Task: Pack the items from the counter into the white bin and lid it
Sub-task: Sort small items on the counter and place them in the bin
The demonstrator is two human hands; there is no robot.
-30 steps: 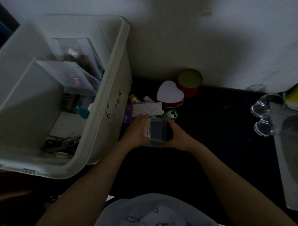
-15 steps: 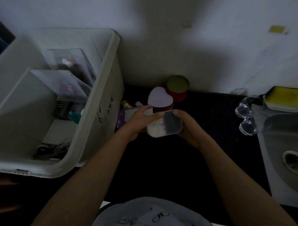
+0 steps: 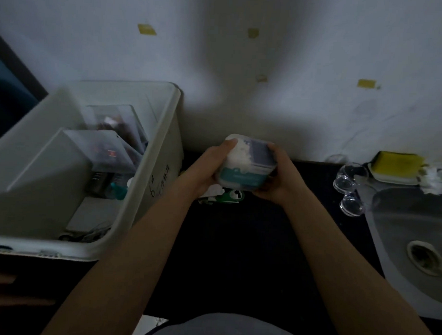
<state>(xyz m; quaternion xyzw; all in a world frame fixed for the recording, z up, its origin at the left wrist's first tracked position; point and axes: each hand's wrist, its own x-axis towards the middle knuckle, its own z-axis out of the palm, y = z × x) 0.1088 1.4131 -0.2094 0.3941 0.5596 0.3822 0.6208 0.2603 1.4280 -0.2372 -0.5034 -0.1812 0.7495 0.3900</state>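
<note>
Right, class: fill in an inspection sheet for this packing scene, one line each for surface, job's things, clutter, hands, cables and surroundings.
Surface: dark counter, dimly lit.
Job's things: white bin at left, open, no lid seen, already holding clear boxes and small items; plastic tub with white contents, held above the counter; a green and white item lies under the hands.
Clutter: clear cups and a yellow sponge beside the sink.
Hands: left hand and right hand both grip the tub.
Cables: nothing seen.
Surroundings: white wall with yellow tape bits.
</note>
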